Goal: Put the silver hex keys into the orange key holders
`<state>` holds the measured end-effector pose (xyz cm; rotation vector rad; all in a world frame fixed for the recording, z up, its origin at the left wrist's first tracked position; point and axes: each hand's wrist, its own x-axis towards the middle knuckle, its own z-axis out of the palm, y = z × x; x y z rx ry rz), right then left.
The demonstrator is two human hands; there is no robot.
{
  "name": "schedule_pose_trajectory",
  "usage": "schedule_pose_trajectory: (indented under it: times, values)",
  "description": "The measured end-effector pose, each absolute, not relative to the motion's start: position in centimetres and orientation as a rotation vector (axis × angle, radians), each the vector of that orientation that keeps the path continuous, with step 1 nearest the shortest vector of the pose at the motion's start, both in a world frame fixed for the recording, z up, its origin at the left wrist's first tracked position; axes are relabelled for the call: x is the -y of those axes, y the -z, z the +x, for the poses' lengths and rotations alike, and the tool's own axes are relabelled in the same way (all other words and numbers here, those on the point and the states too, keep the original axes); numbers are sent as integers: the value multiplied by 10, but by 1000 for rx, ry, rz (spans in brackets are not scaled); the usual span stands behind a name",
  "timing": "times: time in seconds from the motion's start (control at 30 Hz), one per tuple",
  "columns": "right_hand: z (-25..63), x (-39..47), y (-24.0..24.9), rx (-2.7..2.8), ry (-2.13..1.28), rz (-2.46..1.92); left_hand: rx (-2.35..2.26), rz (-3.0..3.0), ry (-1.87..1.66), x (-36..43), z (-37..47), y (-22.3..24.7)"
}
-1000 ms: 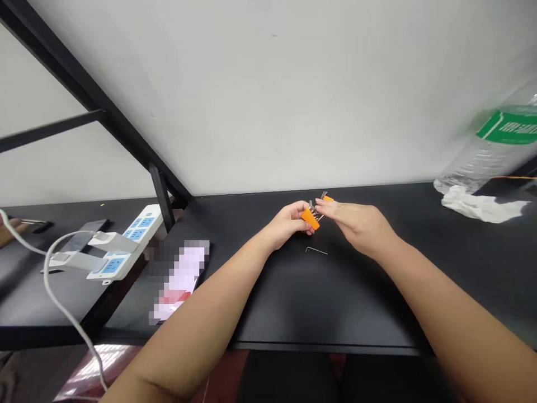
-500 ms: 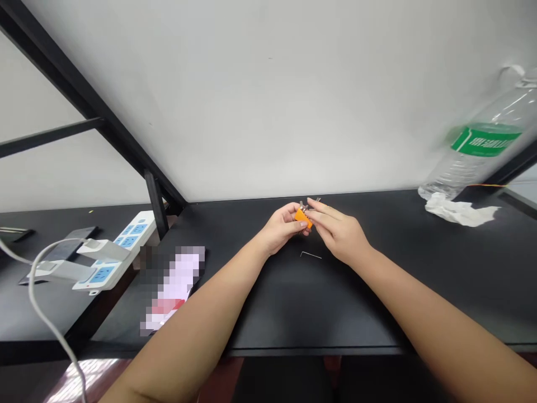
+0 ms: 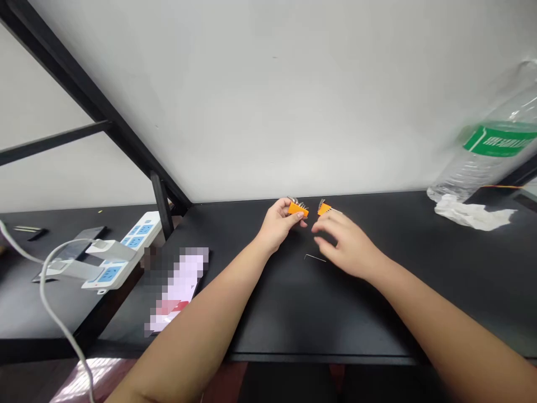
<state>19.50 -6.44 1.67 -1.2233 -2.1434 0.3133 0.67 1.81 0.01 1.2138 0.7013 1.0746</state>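
Note:
Near the back of the black table, my left hand (image 3: 277, 225) pinches an orange holder (image 3: 298, 210) with several metal hex keys sticking out of its top. A second orange piece (image 3: 323, 209), also with metal keys, lies on the table just beyond my right hand (image 3: 340, 242). The fingers of my right hand are curled but apart, with nothing seen between them; they partly cover that second piece. A thin L-shaped hex key (image 3: 315, 258) rests on the table below and between both hands.
A phone with a blurred screen (image 3: 184, 280) lies left of my left forearm. Farther left are a white power strip (image 3: 134, 243) with plugs and a cable, and a dark frame post (image 3: 161, 204). Crumpled tissue (image 3: 472, 215) and a large clear bottle (image 3: 495, 140) stand at right.
My hands have moved apart. My left hand keeps one orange holder, while the second orange piece now shows beyond my right hand, whose fingers have spread. The view has shifted slightly.

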Motion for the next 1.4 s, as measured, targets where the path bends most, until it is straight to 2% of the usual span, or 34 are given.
schedule_pose_trajectory:
  times: [0.17, 0.37, 0.53, 0.77, 1.0, 1.4]
  values:
    - [180, 76, -11, 2649, -194, -1342, -864, 1321, -1126, -21, 9, 7]
    - [184, 78, -11, 2664, -103, -1518, -910, 1439, -1068, -24, 11, 14]
    - [201, 70, -15, 2585, -190, -1583, -909, 1484, -1082, -26, 13, 15]
    - [213, 53, -24, 2073, -433, -1411, -869, 1491, -1105, -16, 16, 7]
    - [212, 47, -26, 1237, -911, -1188, -975, 1637, -1206, -7, 16, 9]
    - [200, 45, -16, 1154, -941, -1054, -956, 1742, -1199, 0, 19, 7]
